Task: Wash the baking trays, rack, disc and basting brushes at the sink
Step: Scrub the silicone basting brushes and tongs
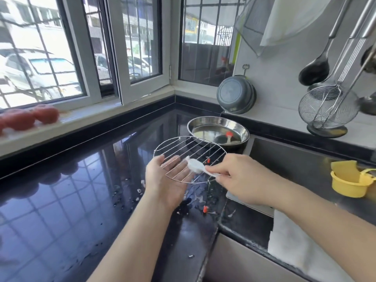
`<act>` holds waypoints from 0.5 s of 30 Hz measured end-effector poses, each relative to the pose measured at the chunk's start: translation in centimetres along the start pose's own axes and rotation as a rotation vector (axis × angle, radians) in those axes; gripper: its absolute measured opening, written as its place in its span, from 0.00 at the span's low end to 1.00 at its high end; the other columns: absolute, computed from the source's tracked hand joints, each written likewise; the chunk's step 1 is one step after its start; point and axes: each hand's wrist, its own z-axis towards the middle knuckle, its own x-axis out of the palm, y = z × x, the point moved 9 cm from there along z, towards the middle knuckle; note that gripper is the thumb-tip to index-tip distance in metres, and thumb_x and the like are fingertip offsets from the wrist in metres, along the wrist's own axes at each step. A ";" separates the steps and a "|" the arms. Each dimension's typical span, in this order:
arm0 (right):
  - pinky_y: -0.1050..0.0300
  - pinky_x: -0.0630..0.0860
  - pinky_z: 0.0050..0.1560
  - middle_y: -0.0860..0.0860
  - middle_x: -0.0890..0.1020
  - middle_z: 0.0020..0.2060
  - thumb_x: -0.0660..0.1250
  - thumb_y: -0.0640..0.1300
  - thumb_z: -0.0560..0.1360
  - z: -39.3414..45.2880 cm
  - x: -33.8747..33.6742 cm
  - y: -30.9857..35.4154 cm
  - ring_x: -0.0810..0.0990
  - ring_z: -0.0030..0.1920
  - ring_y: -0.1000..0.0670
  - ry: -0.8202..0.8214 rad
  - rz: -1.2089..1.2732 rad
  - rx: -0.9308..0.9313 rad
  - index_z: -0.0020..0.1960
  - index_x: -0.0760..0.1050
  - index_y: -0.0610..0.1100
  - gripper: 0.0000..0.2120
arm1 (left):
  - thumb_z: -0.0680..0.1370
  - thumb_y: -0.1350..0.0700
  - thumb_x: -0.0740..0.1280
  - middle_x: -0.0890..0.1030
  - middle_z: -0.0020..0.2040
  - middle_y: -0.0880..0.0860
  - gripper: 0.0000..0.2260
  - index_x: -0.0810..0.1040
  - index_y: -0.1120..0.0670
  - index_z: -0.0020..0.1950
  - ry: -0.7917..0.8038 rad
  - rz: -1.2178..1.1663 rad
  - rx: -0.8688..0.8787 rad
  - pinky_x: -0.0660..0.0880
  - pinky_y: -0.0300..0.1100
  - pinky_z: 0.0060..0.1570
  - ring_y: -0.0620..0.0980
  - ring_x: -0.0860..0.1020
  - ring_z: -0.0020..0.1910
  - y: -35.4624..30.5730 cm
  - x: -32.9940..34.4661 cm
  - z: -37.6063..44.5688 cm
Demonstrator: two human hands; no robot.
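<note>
Above the counter, rack [190,157] level on left hand [165,180], brush [200,168] bristles pointing left

You work in strong daylight that pours in through the windows [61,47] on the left and at the back; the street outside is overexposed and washed out. The glossy black bench [61,200] mirrors the window grid and throws pale glare back at you. The red things on the sill [28,119] are smeared and soft. Straight window frames bow towards the edges, as a wide lens makes them. The steel pan [218,129] shows bright reflections.
</note>
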 end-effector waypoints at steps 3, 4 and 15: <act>0.50 0.72 0.59 0.55 0.71 0.48 0.59 0.48 0.84 -0.9 1.5 2.6 0.75 0.54 0.49 0.036 0.021 -0.099 0.72 0.71 0.65 0.19 | 0.88 0.49 0.53 0.79 0.63 0.68 0.20 0.73 0.63 0.67 0.030 -0.064 -0.014 0.75 0.65 0.63 0.67 0.81 0.59 1.5 1.0 0.2; 0.49 0.73 0.58 0.55 0.71 0.47 0.58 0.48 0.84 -0.8 1.4 2.3 0.75 0.53 0.48 0.018 -0.006 -0.095 0.72 0.71 0.66 0.19 | 0.89 0.48 0.52 0.79 0.63 0.68 0.20 0.72 0.63 0.68 0.038 -0.081 -0.017 0.75 0.66 0.62 0.67 0.81 0.59 1.5 1.2 0.3; 0.50 0.74 0.50 0.55 0.71 0.47 0.58 0.46 0.83 0.6 0.2 0.3 0.76 0.49 0.47 -0.015 -0.104 -0.006 0.70 0.74 0.64 0.20 | 0.89 0.51 0.52 0.82 0.59 0.65 0.18 0.74 0.61 0.64 -0.052 0.071 0.023 0.81 0.63 0.43 0.66 0.82 0.56 0.9 0.5 -0.3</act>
